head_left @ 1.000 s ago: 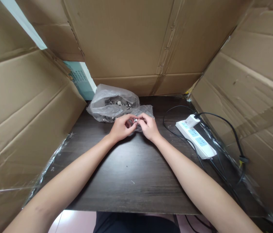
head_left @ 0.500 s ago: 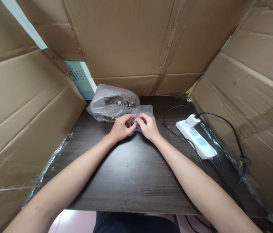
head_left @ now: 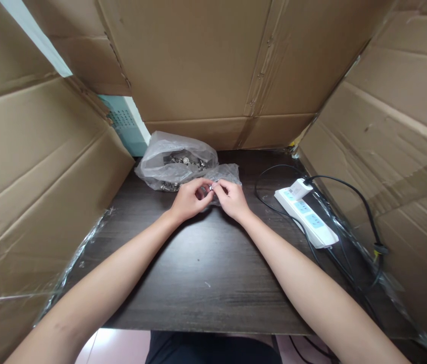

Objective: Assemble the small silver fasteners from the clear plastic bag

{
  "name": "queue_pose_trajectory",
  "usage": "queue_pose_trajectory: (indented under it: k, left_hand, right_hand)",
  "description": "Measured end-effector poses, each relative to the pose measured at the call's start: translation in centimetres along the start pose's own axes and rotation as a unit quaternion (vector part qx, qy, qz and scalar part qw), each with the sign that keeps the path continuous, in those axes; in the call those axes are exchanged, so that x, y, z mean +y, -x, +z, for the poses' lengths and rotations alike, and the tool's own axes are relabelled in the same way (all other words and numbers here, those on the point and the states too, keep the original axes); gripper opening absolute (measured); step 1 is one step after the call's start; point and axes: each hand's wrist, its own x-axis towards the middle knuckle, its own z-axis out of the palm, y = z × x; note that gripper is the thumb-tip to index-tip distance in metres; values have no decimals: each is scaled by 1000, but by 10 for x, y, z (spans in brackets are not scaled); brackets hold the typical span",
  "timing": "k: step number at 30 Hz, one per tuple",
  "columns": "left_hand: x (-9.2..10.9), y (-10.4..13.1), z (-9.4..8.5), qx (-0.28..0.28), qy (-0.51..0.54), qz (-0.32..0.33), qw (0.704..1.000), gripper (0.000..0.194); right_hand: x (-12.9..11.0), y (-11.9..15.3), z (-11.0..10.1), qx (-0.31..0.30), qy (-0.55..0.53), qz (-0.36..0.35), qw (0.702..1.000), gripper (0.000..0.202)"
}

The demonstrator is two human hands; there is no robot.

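Both hands meet over the dark table, at the near edge of a clear plastic bag (head_left: 183, 144). My left hand (head_left: 193, 198) is closed in a pinch on a small metal piece (head_left: 211, 187). From the right, my right hand (head_left: 230, 197) pinches the same piece, its thumb and forefinger against it. The piece is tiny and partly covered by fingertips, so its shape cannot be made out. Inside the open bag lie several small metal parts (head_left: 186, 161). More crumpled plastic (head_left: 230, 173) lies just behind my right hand.
A white power strip (head_left: 314, 222) with a white plug (head_left: 300, 189) and black cables (head_left: 363, 199) lies at the right of the table (head_left: 198, 283). Cardboard walls (head_left: 205, 60) stand at the back and both sides. A pale green perforated object (head_left: 124, 121) shows at the back left.
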Motion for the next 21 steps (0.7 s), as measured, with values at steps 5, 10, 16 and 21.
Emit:
queue_pose_trajectory:
  k: [5,10,16,21]
  left_hand:
    - [-1,0,0,-2,1,6,1000,20]
    - [-1,0,0,0,19,5,1000,24]
    - [-1,0,1,8,20,5,1000,21]
    - [-1,0,1,8,19,2,1000,20]
  right_hand:
    - [0,0,0,-1,11,-2,1000,36]
    - [3,-1,1,6,2,-4,1000,27]
    - [4,-2,1,16,-11,-7,1000,24]
    - [3,-2,0,15,-14,-6,1000,23]
